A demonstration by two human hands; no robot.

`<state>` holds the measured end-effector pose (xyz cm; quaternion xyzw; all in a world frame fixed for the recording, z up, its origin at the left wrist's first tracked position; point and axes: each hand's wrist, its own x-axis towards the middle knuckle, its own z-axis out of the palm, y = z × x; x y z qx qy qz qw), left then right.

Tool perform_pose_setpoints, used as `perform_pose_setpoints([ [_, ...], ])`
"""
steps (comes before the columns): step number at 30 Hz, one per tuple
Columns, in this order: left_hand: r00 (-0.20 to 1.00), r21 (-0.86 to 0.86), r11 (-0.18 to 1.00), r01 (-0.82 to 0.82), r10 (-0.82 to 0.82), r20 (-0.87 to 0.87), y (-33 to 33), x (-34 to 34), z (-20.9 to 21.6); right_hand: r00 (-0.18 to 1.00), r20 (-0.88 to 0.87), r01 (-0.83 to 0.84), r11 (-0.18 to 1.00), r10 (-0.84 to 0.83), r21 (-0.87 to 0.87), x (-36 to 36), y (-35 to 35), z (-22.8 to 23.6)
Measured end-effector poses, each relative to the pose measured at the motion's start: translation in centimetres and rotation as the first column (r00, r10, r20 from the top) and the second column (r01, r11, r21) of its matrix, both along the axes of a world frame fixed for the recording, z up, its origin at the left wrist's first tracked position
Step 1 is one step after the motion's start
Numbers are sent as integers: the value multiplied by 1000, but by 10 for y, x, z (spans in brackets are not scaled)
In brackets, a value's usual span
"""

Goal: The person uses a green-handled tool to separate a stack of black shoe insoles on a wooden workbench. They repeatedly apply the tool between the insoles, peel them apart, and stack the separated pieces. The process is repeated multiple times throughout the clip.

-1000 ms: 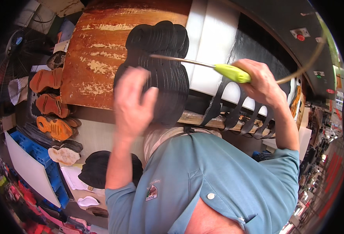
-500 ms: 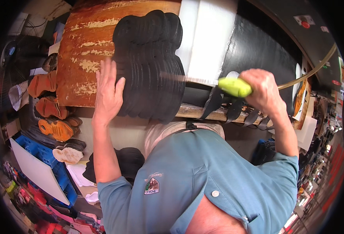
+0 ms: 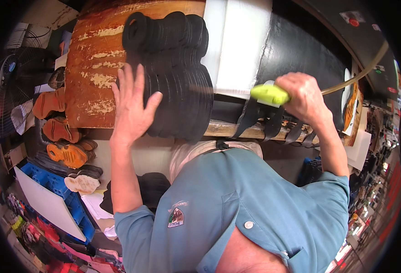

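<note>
A row of overlapping black shoe soles (image 3: 175,91) lies on the table in front of me. My left hand (image 3: 134,100) is at its left side, fingers spread apart and thumb over the soles. Nothing is gripped in it. In my right hand (image 3: 302,93) is a tool with a lime-green handle (image 3: 269,94), the fingers wrapped round it. A thin brownish end, blurred, reaches left from the handle over the soles; its exact kind cannot be made out.
Under the soles is a worn brown board (image 3: 89,82). A white sheet (image 3: 241,41) and a black sheet (image 3: 305,41) lie to its right. Black strips (image 3: 273,127) hang at the front edge. A tan hose (image 3: 368,75) runs behind my right hand. Sole-shaped orange pieces (image 3: 66,154) and a fan (image 3: 11,86) stand left.
My left hand has shifted slightly right and its fingers have spread. The leftmost sole now stands a little apart at the top. My right hand and the tool have moved slightly left and up.
</note>
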<state>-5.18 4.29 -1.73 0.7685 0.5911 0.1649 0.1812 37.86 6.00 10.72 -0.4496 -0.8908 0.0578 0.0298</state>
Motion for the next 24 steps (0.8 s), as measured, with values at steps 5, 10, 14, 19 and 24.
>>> perform_pose_setpoints([
  [5, 996, 24, 999, 31, -29, -88, -1, 9, -3, 999, 4, -52, 997, 52, -55, 4, -2, 0],
  [10, 998, -3, 1000, 23, -23, -57, 5, 1, 1, 993, -85, -94, 985, 82, -147, 6, -5, 2],
  [14, 995, 30, 999, 36, -33, -99, 4, 2, 2, 989, -101, -127, 980, 112, -153, 8, -1, -3],
  [19, 989, 78, 994, 71, -60, -133, 6, 1, 3, 990, -70, 116, 992, -120, -55, 13, 15, -8],
  [24, 993, 17, 998, 54, -52, -107, 13, -9, 10, 987, -150, 40, 995, -54, -93, 14, 17, -8],
])
